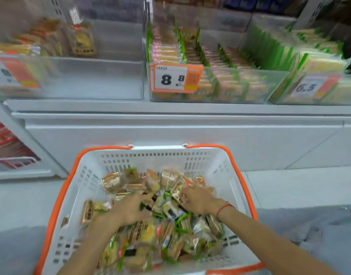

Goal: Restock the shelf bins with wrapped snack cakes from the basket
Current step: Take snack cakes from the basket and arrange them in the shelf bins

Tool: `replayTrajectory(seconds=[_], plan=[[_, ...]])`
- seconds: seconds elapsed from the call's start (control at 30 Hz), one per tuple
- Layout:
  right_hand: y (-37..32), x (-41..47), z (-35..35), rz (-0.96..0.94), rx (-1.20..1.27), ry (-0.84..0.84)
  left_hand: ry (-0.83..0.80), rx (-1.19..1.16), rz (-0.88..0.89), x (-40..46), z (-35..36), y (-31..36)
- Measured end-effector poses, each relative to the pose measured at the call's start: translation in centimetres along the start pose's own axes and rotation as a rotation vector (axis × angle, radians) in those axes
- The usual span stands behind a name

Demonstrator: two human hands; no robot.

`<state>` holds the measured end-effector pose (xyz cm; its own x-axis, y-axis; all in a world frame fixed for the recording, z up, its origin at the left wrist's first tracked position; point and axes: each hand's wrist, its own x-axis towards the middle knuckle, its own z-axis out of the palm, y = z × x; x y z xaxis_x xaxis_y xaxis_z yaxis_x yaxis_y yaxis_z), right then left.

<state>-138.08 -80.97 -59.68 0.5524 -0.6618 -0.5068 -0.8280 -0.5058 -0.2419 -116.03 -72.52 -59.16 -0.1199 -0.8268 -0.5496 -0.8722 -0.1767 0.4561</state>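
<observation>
— Snack cakes [151, 231] lie heaped in the white basket [216, 165] with the orange rim, right under both hands. No common long axis: the wrappers point every way.

— Which hand is nearer a pick?

— Both are on the pile. The left hand [131, 210] lies palm down near the middle, fingers reaching toward the far side. The right hand [198, 201] is just beside it, fingers bent down into wrappers at the far right of the heap.

— And the grip?

— Motion blur hides it. I cannot tell whether either hand has a cake pinched or is only sorting through them.

— Where do they go?

— Up and away from the person. 3 clear bins sit on the shelf above the white ledge [170, 118]. The left bin [81, 80] is mostly bare at the front; the middle bin [250, 86], tagged 8.8 [175, 79], holds neat rows; the right bin [285, 92] is tagged 6.5 [307, 87]. I judge the left bin needs stock most, so the left hand has the shorter lift.
</observation>
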Motion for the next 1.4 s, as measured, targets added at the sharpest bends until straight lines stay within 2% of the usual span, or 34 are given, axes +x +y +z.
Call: replayTrajectory(seconds=[0.07,0.13,0.27,0.5,0.57,0.63,0.73,0.93,1.07,1.17,1.27,1.33,1.4], plan=[[0.0,0.1,2.2,-0.038,-0.021,-0.105,-0.187,-0.047,-0.01,-0.1,1.7,-0.2],[-0.2,0.1,4.3,-0.077,-0.102,-0.145,-0.156,0.065,-0.016,0.0,3.3,-0.1],[-0.4,0.6,5.8,-0.068,-0.084,-0.017,0.019,0.196,0.01,-0.2,4.7,0.2],[-0.6,0.3,5.0,-0.201,-0.099,0.156,-0.103,0.236,-0.082,1.3,3.9,0.7],[0.0,0.3,5.0,-0.2,-0.101,0.164,-0.165,0.203,-0.066,1.4,3.5,0.5],[0.6,0.6,5.8,-0.225,-0.152,0.088,-0.19,0.093,-0.059,1.3,2.9,-0.1],[0.4,0.5,6.3,-0.269,-0.356,-0.056,-0.103,-0.07,-0.079,0.8,1.8,-0.5],[0.9,1.2,6.4,-0.39,-0.378,0.163,-0.03,-0.119,-0.083,0.0,1.5,-0.9],[1.2,1.1,4.1,-0.308,-0.15,0.28,0.045,-0.118,-0.117,0.0,0.6,-0.6],[1.0,1.5,0.9,-0.155,0.222,0.386,0.083,-0.215,-0.081,0.3,-0.5,0.4],[0.0,1.3,-3.0,-0.053,0.711,0.266,0.096,-0.464,-0.013,0.0,-1.9,2.2],[-0.8,0.6,-5.6,-0.04,0.902,0.117,0.105,-0.611,0.01,-0.3,-3.1,3.4],[-1.6,-0.4,-7.8,-0.037,0.997,0.013,0.181,-0.724,0.021,-0.9,-4.2,4.2]])
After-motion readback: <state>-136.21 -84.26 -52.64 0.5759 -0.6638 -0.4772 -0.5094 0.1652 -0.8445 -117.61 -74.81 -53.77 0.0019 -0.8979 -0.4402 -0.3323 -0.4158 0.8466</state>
